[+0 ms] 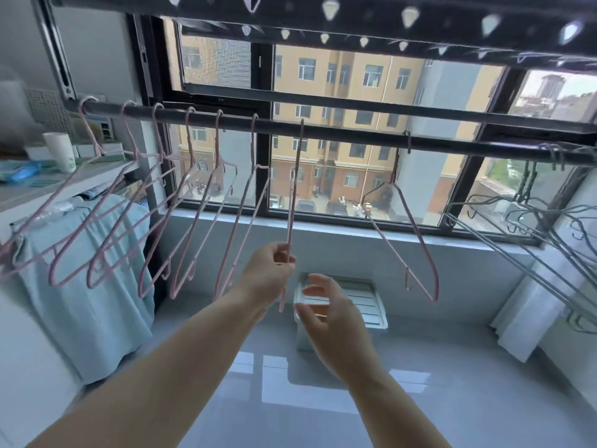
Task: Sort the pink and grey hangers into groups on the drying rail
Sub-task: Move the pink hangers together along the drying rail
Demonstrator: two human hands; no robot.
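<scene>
A black drying rail [355,132] runs across the window. Several pink hangers [151,202] hang in a row on its left part. One more pink hanger [292,202] hangs edge-on near the middle, and my left hand [274,273] is shut on its lower part. My right hand [326,315] hovers open just below and to the right, touching nothing. A single pink hanger [416,227] hangs alone further right. Several grey hangers [529,221] are bunched at the rail's far right end.
An upper rack bar with clip holes [323,14] runs overhead. A light blue cloth [90,279] drapes over a unit at left, with a shelf of bottles [61,153] above it. A white step stool [349,302] stands under the window sill.
</scene>
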